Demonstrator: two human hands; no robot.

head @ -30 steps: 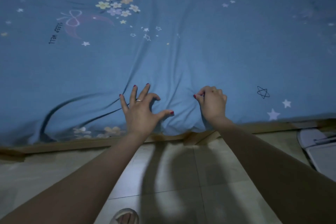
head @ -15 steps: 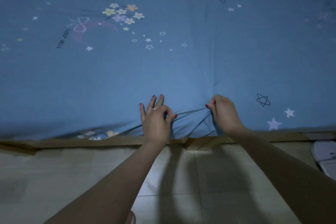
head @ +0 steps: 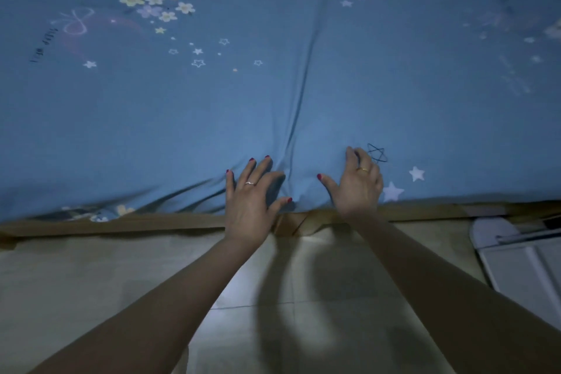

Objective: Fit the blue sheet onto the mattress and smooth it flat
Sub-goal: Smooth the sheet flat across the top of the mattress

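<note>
Spreading across the whole upper part of the view, the blue cotton sheet printed with stars and flowers (head: 303, 85) covers the mattress and runs down to the brown wooden bed frame edge (head: 151, 223) just below both hands. The left hand (head: 252, 194) lies palm down on the cloth near that edge, its fingers (head: 258, 167) spread wide and fairly straight, thumb out to the side, holding nothing; a thin ring shows on one finger. The right hand (head: 358, 182) also rests on the sheet, close beside the left, thumb stretched towards it, the other fingers bent at the tips against the cloth; whether they pinch any fabric I cannot tell. A long crease (head: 303, 85) rises from the gap between the two hands and runs away up the bed. Slanting folds (head: 182, 191) fan out beside the left little finger towards the frame. A black outlined star (head: 377, 153) touches the right fingertips, and two white stars (head: 416, 174) lie just beyond the right hand's outer side. A cluster of pale flowers (head: 158, 4) sits far above the left fingers. Beneath the forearms lies the beige tiled floor (head: 91, 282), with a white flat object (head: 522, 264) well off past the right wrist.
</note>
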